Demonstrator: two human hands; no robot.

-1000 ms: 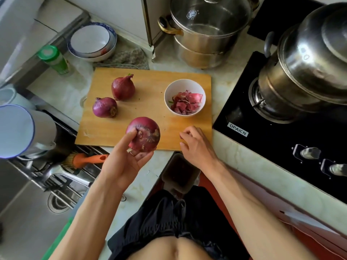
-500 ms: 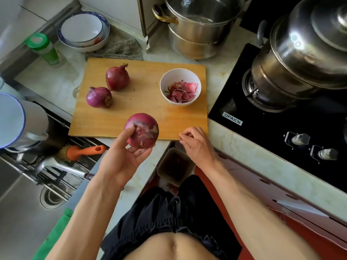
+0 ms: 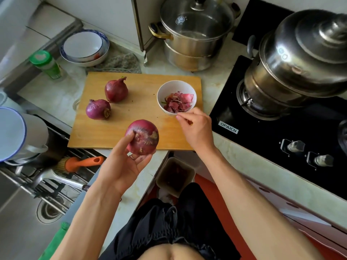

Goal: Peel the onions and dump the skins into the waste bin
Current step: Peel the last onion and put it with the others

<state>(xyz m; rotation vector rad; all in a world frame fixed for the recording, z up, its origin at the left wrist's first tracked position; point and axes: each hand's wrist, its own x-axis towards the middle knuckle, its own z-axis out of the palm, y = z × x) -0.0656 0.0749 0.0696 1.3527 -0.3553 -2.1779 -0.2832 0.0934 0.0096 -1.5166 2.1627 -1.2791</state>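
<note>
Head view: left hand [image 3: 122, 166] clasps an onion [image 3: 143, 136], right hand [image 3: 195, 126] pinches a skin scrap at the bowl [image 3: 165, 89] (skins fill it); two onions [image 3: 116, 90] wait; bin dump remains.

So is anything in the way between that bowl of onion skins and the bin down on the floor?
Nothing visible blocks it. The white bowl sits on the cutting board; the waste bin stands open below the counter edge. Only the right hand lies between them.
</note>
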